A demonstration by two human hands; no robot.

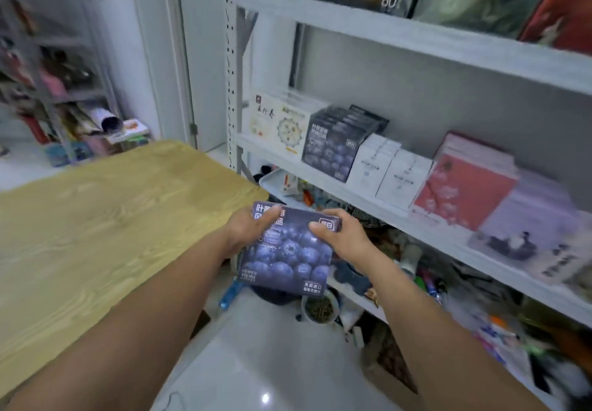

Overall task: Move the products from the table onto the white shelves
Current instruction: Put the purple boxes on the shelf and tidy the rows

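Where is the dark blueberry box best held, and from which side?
Grip the blueberry box by its two upper side edges, left hand from the left, right hand from the right, thumbs on the printed face. It is flat, thin and wide, so one edge alone would probably let it twist.

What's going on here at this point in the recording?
A person holds a blueberry box in both hands, the left hand gripping its top left corner and the right hand its top right. The box is in the air between the wooden table and the white shelves, not yet placed. A row of matching boxes stands on one shelf.
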